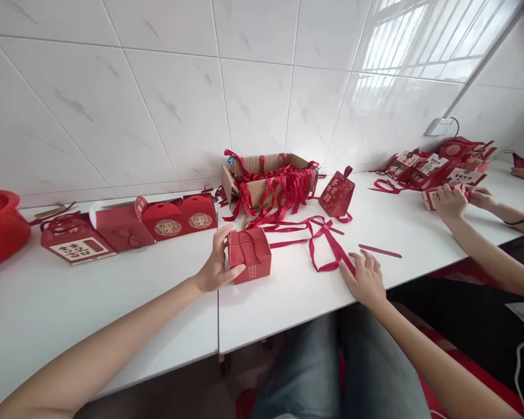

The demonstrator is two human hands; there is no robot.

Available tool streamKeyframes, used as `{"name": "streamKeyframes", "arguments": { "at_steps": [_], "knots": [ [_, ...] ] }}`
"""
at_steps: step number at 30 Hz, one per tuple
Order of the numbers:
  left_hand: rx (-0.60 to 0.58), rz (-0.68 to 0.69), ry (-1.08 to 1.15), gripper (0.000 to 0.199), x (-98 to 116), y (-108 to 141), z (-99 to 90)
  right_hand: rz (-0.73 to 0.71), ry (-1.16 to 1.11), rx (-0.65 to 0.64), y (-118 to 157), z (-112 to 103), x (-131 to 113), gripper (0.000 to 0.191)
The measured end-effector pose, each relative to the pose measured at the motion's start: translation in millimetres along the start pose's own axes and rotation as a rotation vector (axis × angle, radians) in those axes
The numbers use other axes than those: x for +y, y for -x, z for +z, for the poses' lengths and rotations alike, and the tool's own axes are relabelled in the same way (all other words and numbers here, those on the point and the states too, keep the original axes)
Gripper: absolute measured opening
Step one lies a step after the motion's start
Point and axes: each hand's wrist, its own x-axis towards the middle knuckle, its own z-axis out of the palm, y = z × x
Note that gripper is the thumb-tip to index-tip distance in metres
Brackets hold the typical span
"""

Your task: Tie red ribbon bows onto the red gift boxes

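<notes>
My left hand [218, 265] is closed around the left side of a small red gift box [255, 256], thumb in front and fingers behind. Twisted red cord handles lie over the box's top. To the right, my right hand [365, 279] rests at the table edge with its fingers apart. A loop of red ribbon [329, 266] runs up to its thumb and index finger, touching them. Just beyond those fingers lies a flat dark-red strip [379, 251].
Behind stands a cardboard box [266, 195] draped with red ribbons. Finished-looking red boxes [170, 221] line the left, beside a red plastic basket [4, 227]. An upright red triangular box [338, 195] is right of the carton. A co-worker's hands [452, 202] handle a box near a pile [432, 169].
</notes>
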Motion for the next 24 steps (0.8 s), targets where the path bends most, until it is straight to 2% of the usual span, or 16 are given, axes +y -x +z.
{"name": "streamKeyframes", "arguments": {
  "at_steps": [3,5,8,11,15,20,24],
  "knots": [
    [0.093,0.095,-0.015,0.066,-6,-2,14.8,-0.037,0.049,-0.021,-1,-1,-1,0.055],
    [0.170,0.087,0.025,0.062,-7,-2,22.1,-0.051,0.070,-0.030,-2,-2,-1,0.054],
    [0.220,0.030,0.092,0.062,-5,2,28.2,-0.050,0.073,-0.028,-3,-3,-2,0.054],
    [0.221,0.003,0.101,0.065,-3,6,31.0,-0.049,0.071,-0.023,-4,-3,-1,0.054],
    [0.226,0.037,-0.018,0.066,-3,7,31.5,-0.053,0.072,-0.020,-4,-2,1,0.054],
    [0.304,0.128,-0.194,0.063,-1,4,29.1,-0.070,0.092,-0.039,-3,-3,1,0.055],
    [0.363,0.096,-0.186,0.059,2,4,31.2,-0.069,0.105,-0.053,-3,-5,-3,0.056]
  ]
}}
